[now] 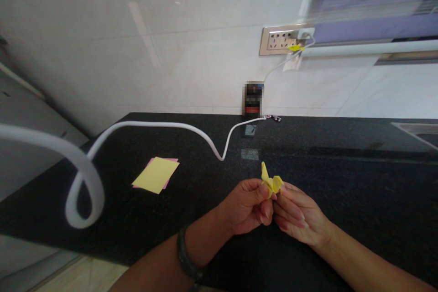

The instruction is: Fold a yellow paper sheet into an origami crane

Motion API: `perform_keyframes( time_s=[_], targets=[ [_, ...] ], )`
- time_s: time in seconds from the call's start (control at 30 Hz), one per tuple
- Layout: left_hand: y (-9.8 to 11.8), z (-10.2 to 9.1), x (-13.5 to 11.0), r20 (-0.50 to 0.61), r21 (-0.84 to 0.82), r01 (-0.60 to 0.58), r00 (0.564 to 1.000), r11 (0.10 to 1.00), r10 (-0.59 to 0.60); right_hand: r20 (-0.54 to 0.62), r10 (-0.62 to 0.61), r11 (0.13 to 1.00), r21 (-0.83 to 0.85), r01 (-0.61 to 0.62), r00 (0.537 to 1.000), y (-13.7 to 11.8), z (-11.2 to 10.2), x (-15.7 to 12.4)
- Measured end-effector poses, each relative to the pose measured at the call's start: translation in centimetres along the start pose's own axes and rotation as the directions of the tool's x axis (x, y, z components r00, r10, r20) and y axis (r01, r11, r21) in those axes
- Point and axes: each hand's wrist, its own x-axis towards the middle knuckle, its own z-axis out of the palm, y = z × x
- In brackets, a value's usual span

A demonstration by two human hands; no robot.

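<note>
A small folded yellow paper figure (271,183) is pinched between both hands above the black countertop. One pointed tip of it sticks up at the left, and a rounded fold shows at the right. My left hand (251,205) grips its left side with thumb and fingers; a dark bangle sits on that wrist. On the other side, my right hand (301,214) holds the paper with the fingertips, its other fingers bent below. The fingers hide the lower part of the figure. To the left on the counter lies a yellow square sheet (156,174) over a pink one (166,186).
A thick white cable (164,124) loops across the left and runs to a phone-like device (253,98), blurred out, against the tiled wall. Above it, a wall socket (282,40) holds a white plug (305,33). The black countertop (205,169) has a sink edge (419,133) at far right.
</note>
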Motion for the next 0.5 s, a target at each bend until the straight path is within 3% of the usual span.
perform_keyframes(
  time_s=[0.23,0.5],
  targets=[
    [0.1,-0.1,0.0,0.004,0.036,-0.006,1.0,0.999,0.005,0.012,-0.01,1.0,0.014,0.01,1.0,0.0,0.1,0.1],
    [1.1,-0.7,0.3,0.049,0.03,0.088,0.995,0.996,-0.089,-0.058,-0.032,0.999,-0.042,0.03,0.998,0.2,0.3,0.3]
  ],
)
